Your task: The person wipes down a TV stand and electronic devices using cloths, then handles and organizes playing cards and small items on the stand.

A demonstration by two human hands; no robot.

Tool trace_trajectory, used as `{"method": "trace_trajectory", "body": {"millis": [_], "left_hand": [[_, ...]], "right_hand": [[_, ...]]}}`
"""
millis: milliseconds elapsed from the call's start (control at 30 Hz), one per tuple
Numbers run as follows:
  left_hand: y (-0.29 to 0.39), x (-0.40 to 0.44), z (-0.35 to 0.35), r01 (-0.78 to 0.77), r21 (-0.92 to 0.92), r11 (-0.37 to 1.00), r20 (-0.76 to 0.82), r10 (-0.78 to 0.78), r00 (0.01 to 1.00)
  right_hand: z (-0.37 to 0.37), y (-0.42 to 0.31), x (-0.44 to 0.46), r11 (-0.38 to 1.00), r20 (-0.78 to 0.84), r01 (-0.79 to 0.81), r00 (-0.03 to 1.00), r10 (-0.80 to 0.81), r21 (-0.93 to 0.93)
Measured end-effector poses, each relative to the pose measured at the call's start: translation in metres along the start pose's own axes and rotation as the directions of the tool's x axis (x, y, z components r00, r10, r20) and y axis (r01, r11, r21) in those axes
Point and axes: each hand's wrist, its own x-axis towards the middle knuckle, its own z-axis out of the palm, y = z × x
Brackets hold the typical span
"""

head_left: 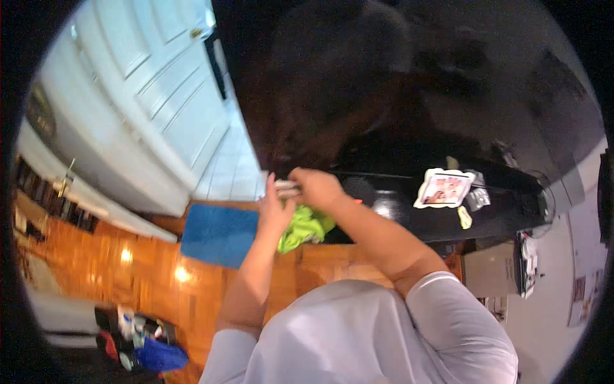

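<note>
Both hands meet at the left end of a black shelf (403, 211). My left hand (276, 208) has its fingers closed round a small pale object (287, 189), too small to identify. From the right, my right hand (316, 187) reaches over with bent fingers at the same object. Just below the hands, a bright green cloth (300, 230) hangs at the shelf's front edge. A picture in a scalloped white frame (444, 188) lies farther right on the shelf, with a small yellowish item (464, 218) near it.
A white door (173, 83) stands open at the upper left. The blue mat (220, 233) lies on the wooden floor (153, 265). A cardboard box (489, 269) is below the shelf at the right. At the lower left is a blue item (160, 355) among other things.
</note>
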Motion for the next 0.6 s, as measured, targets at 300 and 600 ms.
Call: {"method": "trace_trajectory", "body": {"millis": [300, 600], "left_hand": [[0.018, 0.000, 0.000, -0.047, -0.242, 0.969, 0.050, 0.060, 0.997], [0.014, 0.000, 0.003, -0.100, -0.010, 0.995, -0.023, 0.100, 0.995]], "right_hand": [[0.002, 0.013, -0.001, 0.948, 0.001, 0.262, 0.964, -0.266, 0.183], [0.011, 0.004, -0.013, 0.988, -0.104, 0.081, 0.992, -0.068, 0.128]]}}
